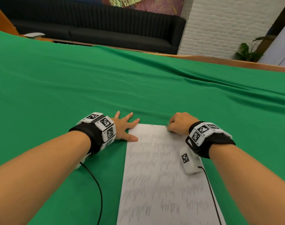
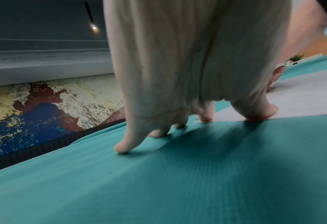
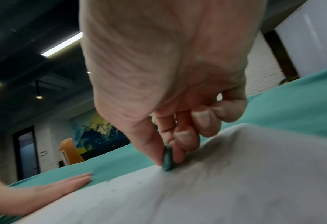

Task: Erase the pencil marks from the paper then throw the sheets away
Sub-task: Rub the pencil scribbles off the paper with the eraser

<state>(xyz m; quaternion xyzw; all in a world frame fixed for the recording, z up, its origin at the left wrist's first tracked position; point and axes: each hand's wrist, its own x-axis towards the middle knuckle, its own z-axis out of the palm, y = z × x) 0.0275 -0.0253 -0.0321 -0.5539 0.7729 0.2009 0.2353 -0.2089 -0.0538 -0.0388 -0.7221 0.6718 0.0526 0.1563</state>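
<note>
A white sheet of paper (image 1: 163, 176) covered with rows of grey pencil marks lies on the green cloth (image 1: 106, 86) in front of me. My left hand (image 1: 125, 127) lies flat with spread fingers; its thumb and index fingertip press the sheet's far left corner (image 2: 235, 115). My right hand (image 1: 179, 125) pinches a small green eraser (image 3: 167, 160) between thumb and fingers, its tip touching the paper near the far edge (image 3: 197, 189). In the head view the eraser (image 1: 167, 125) barely peeks out beside the knuckles. A strip near the top edge looks free of marks.
The green cloth covers a wide table with open room to the left and beyond the sheet. Black cables (image 1: 96, 189) run from both wrist bands toward me. A dark sofa (image 1: 106, 30) and a potted plant (image 1: 247, 51) stand past the table's far edge.
</note>
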